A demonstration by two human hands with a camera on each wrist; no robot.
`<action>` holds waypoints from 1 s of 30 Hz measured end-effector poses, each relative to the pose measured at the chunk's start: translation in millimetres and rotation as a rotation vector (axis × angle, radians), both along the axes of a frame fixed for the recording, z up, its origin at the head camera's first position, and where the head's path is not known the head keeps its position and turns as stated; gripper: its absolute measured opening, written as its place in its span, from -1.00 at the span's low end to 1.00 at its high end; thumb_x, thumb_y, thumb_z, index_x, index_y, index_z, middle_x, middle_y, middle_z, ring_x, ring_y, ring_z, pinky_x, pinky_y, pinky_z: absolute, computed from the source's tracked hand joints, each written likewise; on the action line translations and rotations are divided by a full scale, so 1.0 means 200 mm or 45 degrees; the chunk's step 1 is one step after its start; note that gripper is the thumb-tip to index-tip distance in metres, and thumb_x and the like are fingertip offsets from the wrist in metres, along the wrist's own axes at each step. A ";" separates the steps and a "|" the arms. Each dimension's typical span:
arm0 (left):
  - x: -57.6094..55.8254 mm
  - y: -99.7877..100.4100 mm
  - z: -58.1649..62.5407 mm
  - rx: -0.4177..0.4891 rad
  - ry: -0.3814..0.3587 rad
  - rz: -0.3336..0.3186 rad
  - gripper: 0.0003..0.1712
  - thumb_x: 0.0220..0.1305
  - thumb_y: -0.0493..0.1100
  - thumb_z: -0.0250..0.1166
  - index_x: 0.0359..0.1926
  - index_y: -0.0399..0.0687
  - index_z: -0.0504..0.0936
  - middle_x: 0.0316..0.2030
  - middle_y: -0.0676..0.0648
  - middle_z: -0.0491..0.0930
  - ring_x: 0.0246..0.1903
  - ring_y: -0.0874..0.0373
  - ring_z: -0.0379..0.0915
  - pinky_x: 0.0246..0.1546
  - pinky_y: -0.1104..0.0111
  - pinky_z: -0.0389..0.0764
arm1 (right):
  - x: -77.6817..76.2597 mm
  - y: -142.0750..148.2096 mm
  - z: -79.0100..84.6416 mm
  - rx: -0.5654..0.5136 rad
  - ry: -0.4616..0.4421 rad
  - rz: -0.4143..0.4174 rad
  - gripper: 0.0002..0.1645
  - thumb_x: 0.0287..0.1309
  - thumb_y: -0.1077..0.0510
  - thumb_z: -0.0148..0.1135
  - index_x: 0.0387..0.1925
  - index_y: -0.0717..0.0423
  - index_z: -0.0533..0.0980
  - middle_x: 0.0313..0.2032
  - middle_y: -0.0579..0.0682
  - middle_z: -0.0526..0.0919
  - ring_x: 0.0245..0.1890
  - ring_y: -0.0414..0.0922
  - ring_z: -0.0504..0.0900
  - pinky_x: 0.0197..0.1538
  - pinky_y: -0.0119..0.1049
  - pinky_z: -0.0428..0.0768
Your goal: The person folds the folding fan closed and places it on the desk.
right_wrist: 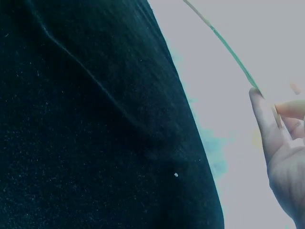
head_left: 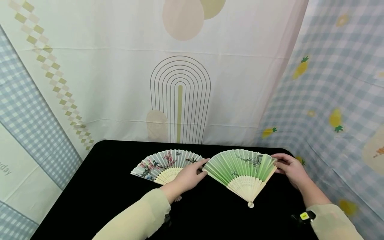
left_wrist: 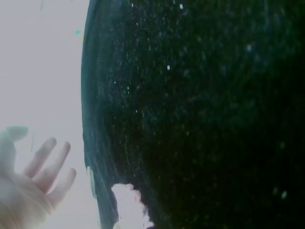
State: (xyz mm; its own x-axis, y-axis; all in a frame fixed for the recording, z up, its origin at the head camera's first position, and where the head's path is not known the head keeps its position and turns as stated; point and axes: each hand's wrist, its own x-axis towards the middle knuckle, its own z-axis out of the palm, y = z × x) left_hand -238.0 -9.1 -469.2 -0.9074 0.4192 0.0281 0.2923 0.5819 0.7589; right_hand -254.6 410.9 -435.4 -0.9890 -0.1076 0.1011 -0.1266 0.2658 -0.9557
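A spread green folding fan (head_left: pixel 243 166) with pale ribs stands out over the black table, its pivot end toward me. My right hand (head_left: pixel 289 168) pinches its right edge between thumb and fingers; the right wrist view shows this fan edge-on as a thin green strip (right_wrist: pixel 233 55). My left hand (head_left: pixel 187 175) reaches to the fan's left corner, thumb and forefinger apart beside it. In the left wrist view the left hand's fingers (left_wrist: pixel 50 167) are spread, with nothing visible between them. Behind the left hand lies a spread white folding fan (head_left: pixel 165 165) with pink blossom, partly hidden by that hand.
The black-covered table (head_left: pixel 99 186) carries both fans. A white patterned curtain (head_left: pixel 120 83) hangs behind it, and a blue checked cloth (head_left: pixel 333 83) hangs at the right. A black strap device (head_left: pixel 304 216) sits at my right wrist. Both wrist views are washed out.
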 end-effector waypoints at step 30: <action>0.04 0.03 0.08 0.752 -0.383 0.064 -0.44 0.46 -0.29 0.15 0.43 -0.02 0.36 -0.30 -0.18 0.67 -0.20 -0.19 0.69 -0.17 0.11 0.73 | 0.03 -0.10 0.00 0.160 0.106 -0.075 -0.66 0.43 0.22 0.13 0.10 0.38 0.49 -0.16 -0.29 0.58 -0.23 -0.32 0.64 -0.22 -0.29 0.72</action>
